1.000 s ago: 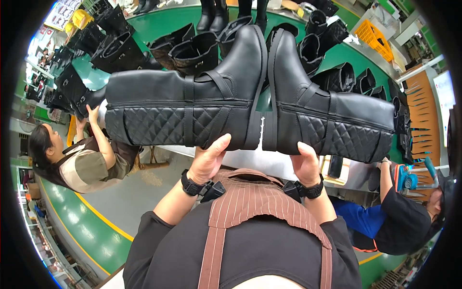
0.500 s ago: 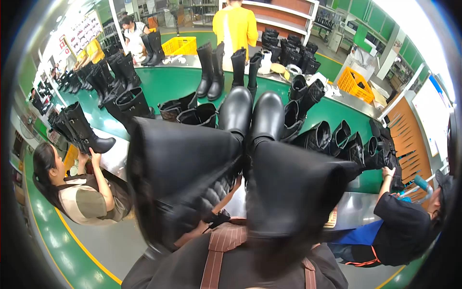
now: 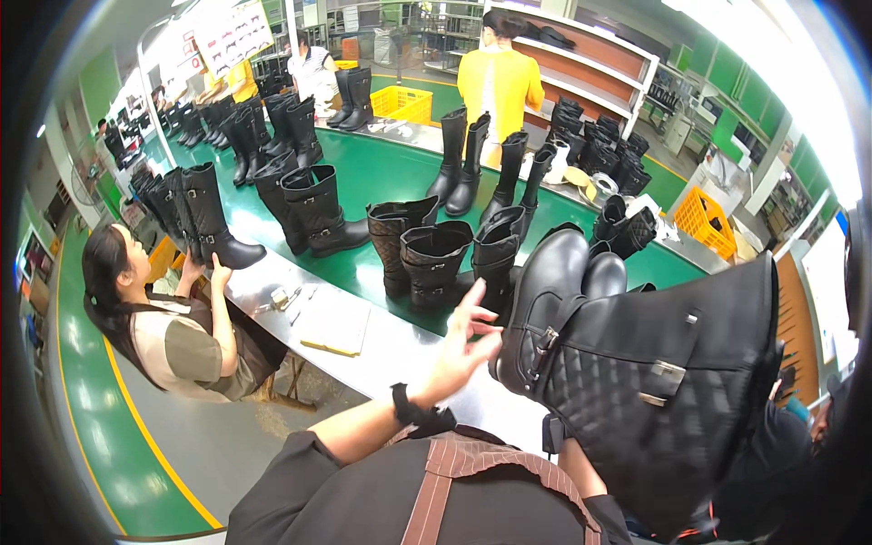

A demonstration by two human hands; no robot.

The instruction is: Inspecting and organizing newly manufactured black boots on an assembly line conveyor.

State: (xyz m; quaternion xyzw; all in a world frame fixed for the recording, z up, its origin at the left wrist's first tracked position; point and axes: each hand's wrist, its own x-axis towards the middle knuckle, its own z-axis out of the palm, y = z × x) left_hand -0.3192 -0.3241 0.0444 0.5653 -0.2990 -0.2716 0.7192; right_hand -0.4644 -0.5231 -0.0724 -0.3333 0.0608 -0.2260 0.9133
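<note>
Large and close on the right is a black quilted boot (image 3: 627, 391) with metal buckles, tilted toe away and shaft toward me. Behind it shows the toe of a second black boot (image 3: 605, 273). My right forearm (image 3: 581, 468) goes in behind the nearer boot and bears the pair off the table; the boot hides that hand's fingers. My left hand (image 3: 465, 350) is open just left of the boot's toe, fingers spread and holding nothing. Several black boots (image 3: 436, 263) stand on the green tabletop beyond my left hand.
A metal table edge (image 3: 409, 359) runs in front of me, with a pad of paper (image 3: 336, 325) on it. At left a seated co-worker (image 3: 173, 336) holds boots. A person in yellow (image 3: 495, 82) stands across the green table (image 3: 391, 182). Another co-worker (image 3: 772, 463) is partly hidden at right.
The pair of boots has swung from in front of me to the right and turned, showing a buckled side. My left hand has come away from them and opened. The view has shifted left.
</note>
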